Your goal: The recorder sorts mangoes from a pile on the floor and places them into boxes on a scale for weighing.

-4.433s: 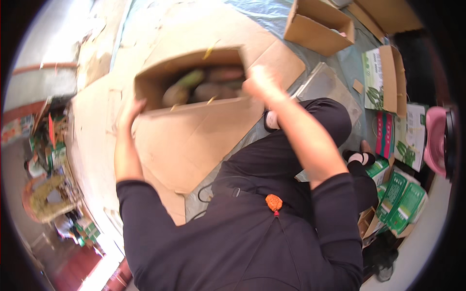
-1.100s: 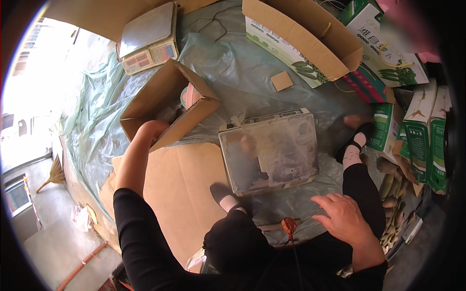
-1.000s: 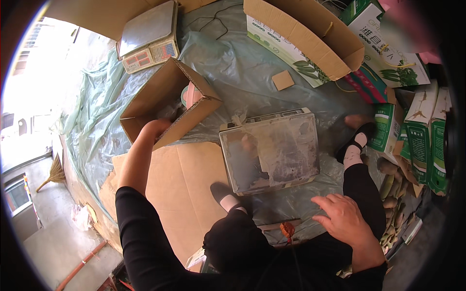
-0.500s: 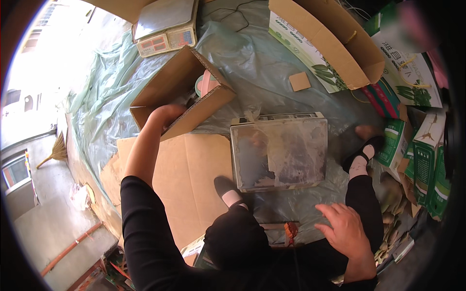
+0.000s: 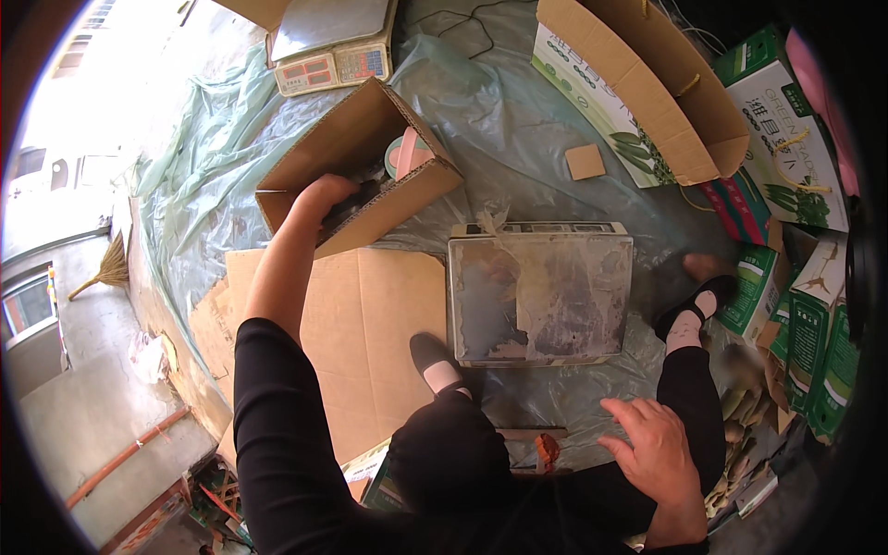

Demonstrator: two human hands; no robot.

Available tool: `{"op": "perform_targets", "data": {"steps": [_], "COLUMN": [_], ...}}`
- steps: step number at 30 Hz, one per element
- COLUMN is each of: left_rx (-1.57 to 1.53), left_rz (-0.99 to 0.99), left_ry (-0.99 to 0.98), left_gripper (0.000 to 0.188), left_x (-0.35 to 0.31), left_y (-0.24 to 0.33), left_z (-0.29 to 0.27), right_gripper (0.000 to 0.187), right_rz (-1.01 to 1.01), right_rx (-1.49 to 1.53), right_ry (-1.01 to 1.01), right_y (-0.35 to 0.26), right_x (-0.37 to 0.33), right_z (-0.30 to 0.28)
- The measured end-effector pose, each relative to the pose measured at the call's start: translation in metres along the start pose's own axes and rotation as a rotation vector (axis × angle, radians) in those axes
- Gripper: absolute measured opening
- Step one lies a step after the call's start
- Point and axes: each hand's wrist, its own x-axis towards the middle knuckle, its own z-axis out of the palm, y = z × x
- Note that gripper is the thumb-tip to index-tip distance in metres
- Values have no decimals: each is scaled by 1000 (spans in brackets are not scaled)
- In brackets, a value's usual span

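My left hand [image 5: 326, 194] reaches into an open brown cardboard box [image 5: 400, 209] ahead on the left. Its fingertips are lost among dark items in the box, so what they touch is hidden. A round green and pink thing [image 5: 407, 153] sits at the box's right end. Over my right thigh, my right hand [image 5: 652, 446] hovers with thumb and fingers apart, holding nothing. In front of me lies a scale-like device [image 5: 564, 296] with a worn, stained metal top.
A flat cardboard sheet [image 5: 356, 305] lies left of the device. Behind the box stands a weighing scale [image 5: 333, 69]. Printed cartons [image 5: 638, 102] with rope handles and green boxes [image 5: 754, 287] line the right. Thin plastic sheeting [image 5: 472, 102] covers the floor; a small cardboard square [image 5: 585, 162] rests on it.
My left hand has shifted slightly up and right inside the box. The whole view has moved a little. My right hand stays over my thigh, fingers apart.
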Motion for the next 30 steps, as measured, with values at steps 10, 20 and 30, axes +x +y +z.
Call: {"op": "perform_targets", "data": {"steps": [10, 20, 30], "left_rx": [109, 92, 114], "left_rz": [118, 146, 124], "left_ry": [42, 74, 63], "left_gripper": [47, 47, 43], "left_x": [22, 28, -9], "left_y": [3, 3, 10], "left_z": [2, 1, -9], "right_gripper": [41, 43, 45], "right_rz": [-13, -19, 26], "right_rx": [16, 11, 1], "right_ry": [48, 30, -53], "right_y": [-1, -1, -3], "right_x": [0, 0, 1], "right_z": [-2, -4, -7]}}
